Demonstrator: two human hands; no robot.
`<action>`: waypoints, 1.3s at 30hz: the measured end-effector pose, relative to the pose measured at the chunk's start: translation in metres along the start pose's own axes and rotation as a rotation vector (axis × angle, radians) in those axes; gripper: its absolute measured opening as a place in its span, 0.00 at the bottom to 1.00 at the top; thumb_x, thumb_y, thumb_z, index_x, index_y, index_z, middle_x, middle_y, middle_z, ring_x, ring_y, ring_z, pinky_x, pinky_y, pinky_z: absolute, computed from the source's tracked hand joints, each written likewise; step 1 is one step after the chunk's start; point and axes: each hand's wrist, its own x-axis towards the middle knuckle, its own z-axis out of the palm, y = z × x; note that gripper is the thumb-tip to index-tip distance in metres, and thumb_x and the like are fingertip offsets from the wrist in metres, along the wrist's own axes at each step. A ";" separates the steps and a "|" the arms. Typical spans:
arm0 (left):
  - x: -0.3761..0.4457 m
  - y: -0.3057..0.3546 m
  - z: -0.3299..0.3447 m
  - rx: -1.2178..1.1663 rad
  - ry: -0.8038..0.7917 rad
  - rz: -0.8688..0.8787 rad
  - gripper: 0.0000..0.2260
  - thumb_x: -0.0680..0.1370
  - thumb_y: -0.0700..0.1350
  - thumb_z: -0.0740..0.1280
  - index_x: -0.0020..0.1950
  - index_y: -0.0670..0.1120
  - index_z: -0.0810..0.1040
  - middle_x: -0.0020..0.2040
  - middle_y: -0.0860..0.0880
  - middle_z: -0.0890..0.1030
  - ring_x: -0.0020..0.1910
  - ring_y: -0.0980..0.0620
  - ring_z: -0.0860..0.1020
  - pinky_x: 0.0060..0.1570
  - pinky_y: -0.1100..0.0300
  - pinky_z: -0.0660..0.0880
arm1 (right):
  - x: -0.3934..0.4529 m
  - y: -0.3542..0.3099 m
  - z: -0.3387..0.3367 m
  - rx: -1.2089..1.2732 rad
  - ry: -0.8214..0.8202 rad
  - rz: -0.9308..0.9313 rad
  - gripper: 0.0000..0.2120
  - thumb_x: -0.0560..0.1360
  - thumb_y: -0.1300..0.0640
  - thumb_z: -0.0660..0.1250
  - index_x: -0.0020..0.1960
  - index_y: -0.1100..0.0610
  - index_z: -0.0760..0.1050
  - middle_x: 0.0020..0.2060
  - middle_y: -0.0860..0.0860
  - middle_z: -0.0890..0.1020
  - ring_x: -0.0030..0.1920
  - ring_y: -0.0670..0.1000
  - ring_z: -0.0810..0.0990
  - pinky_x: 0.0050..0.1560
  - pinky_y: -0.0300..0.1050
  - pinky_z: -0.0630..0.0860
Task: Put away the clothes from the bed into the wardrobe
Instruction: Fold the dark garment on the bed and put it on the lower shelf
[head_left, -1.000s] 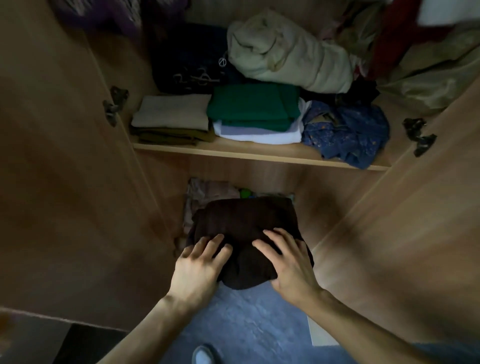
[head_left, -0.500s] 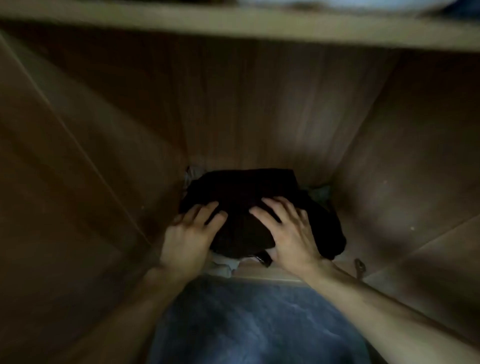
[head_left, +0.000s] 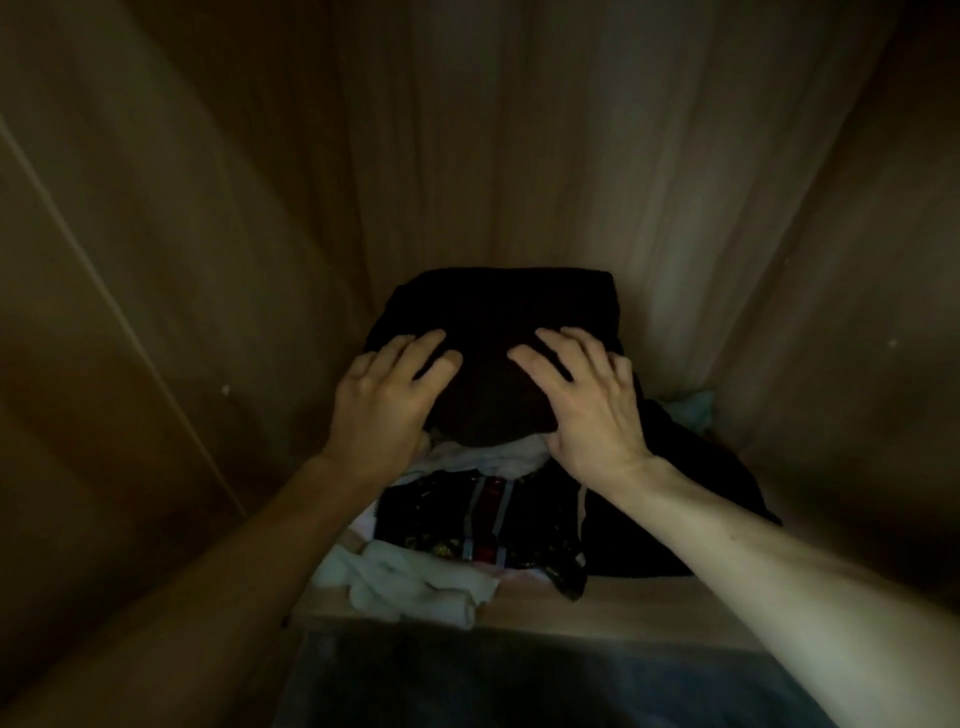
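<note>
A folded dark brown garment (head_left: 493, 312) lies on top of a pile of clothes at the back of the wardrobe's lower compartment (head_left: 623, 608). My left hand (head_left: 384, 400) holds its front left edge, fingers spread on top. On the front right edge sits my right hand (head_left: 587, 405), fingers on top and thumb tucked under. Beneath it show a white cloth (head_left: 483, 457) and a dark patterned garment with a red stripe (head_left: 483, 525).
Wooden walls close in at the left (head_left: 156, 312), back (head_left: 519, 156) and right (head_left: 831, 312). A black garment (head_left: 691, 493) spreads to the right of the pile, a pale teal cloth (head_left: 693, 410) behind it. A white cloth (head_left: 405, 577) lies at the front left.
Both hands carried the dark garment from in front of the wardrobe down into the lower compartment and onto the pile. The upper shelf has passed out of view.
</note>
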 end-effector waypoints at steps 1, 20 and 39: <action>-0.002 0.000 0.014 0.006 0.028 0.006 0.31 0.62 0.40 0.70 0.65 0.46 0.71 0.67 0.40 0.77 0.60 0.37 0.79 0.48 0.43 0.78 | -0.001 0.003 0.013 -0.005 0.006 -0.004 0.46 0.59 0.56 0.80 0.74 0.46 0.65 0.72 0.54 0.69 0.71 0.60 0.66 0.59 0.61 0.69; -0.092 0.022 0.206 -0.135 -0.666 -0.112 0.48 0.65 0.69 0.71 0.78 0.55 0.51 0.80 0.55 0.44 0.78 0.45 0.44 0.74 0.39 0.52 | -0.094 0.033 0.200 0.238 -0.641 0.068 0.42 0.69 0.22 0.53 0.76 0.35 0.41 0.78 0.47 0.45 0.78 0.56 0.43 0.74 0.63 0.51; -0.074 0.006 0.267 -0.227 -0.821 -0.332 0.58 0.57 0.80 0.66 0.78 0.65 0.38 0.76 0.59 0.26 0.75 0.49 0.26 0.74 0.36 0.41 | -0.084 0.025 0.278 0.244 -0.634 0.255 0.36 0.70 0.27 0.38 0.76 0.34 0.42 0.79 0.44 0.39 0.79 0.56 0.37 0.74 0.67 0.49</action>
